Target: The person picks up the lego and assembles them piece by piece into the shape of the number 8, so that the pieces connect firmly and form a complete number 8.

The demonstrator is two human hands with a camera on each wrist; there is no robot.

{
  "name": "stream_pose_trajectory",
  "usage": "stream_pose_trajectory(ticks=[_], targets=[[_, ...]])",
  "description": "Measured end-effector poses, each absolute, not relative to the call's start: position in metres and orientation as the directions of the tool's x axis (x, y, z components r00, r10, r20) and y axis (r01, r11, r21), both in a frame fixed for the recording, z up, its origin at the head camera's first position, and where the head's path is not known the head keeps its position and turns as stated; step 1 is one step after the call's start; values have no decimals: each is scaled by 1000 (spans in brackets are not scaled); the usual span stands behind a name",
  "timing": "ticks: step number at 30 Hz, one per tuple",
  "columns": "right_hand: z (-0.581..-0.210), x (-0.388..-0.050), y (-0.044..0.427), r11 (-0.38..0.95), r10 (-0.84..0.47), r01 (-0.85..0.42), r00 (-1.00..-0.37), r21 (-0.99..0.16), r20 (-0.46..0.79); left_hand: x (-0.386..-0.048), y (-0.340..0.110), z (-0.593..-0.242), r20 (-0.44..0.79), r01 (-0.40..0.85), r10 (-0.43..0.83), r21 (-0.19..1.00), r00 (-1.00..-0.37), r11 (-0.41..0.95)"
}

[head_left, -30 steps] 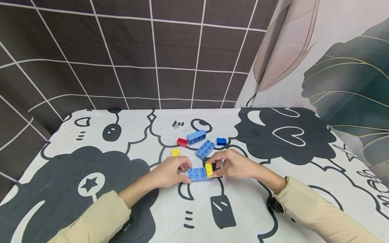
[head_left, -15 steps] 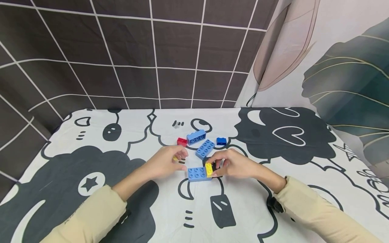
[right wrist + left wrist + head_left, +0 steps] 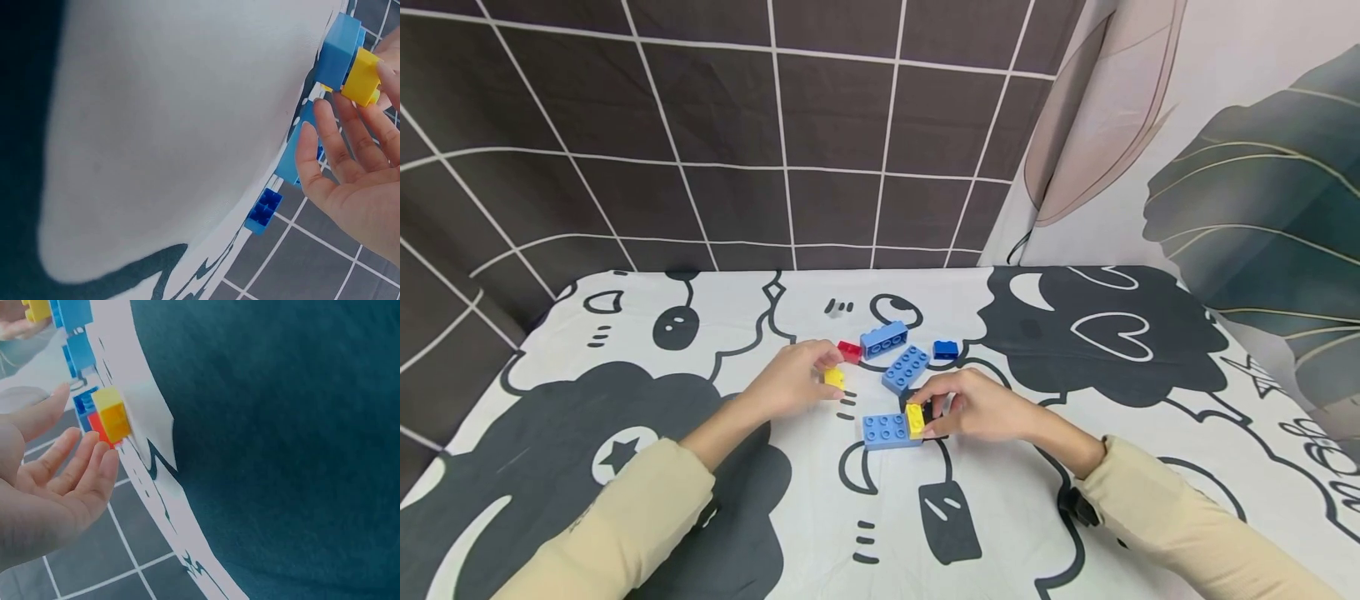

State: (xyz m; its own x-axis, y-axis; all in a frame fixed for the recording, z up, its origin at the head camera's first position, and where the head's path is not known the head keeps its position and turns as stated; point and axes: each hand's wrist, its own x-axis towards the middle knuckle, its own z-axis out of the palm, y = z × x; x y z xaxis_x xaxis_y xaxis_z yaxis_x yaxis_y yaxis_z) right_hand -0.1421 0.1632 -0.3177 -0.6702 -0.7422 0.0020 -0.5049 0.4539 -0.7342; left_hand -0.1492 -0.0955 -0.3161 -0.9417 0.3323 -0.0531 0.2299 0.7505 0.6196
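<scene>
A light blue brick (image 3: 885, 431) lies on the cloth with a yellow brick (image 3: 915, 420) at its right end. My right hand (image 3: 973, 404) pinches that yellow brick between thumb and fingers. In the right wrist view, the yellow brick (image 3: 361, 76) sits against the blue one (image 3: 338, 51). Over to the left, my left hand (image 3: 790, 379) hovers around a second yellow brick (image 3: 834, 377), its thumb and fingers spread apart. The left wrist view has this yellow brick (image 3: 110, 414) just past the fingertips, apparently not gripped.
Behind the hands lie a red brick (image 3: 849, 352), two more light blue bricks, one on its side (image 3: 884, 339) and one studs up (image 3: 906, 369), and a small dark blue brick (image 3: 946, 349). A dark grid-patterned curtain (image 3: 715, 133) hangs beyond the printed cloth (image 3: 820, 533).
My left hand has let go of the light blue brick's left end and moved back and left to the loose yellow brick. My right hand has stayed in place.
</scene>
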Motion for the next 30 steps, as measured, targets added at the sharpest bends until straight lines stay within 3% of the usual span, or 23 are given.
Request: stream_pose_trajectory(ticks=[30], targets=[[-319,-142,164,444,-736,-489,-677,-751,6,-158,-92,-324,-100,220,322,542,-941,811]])
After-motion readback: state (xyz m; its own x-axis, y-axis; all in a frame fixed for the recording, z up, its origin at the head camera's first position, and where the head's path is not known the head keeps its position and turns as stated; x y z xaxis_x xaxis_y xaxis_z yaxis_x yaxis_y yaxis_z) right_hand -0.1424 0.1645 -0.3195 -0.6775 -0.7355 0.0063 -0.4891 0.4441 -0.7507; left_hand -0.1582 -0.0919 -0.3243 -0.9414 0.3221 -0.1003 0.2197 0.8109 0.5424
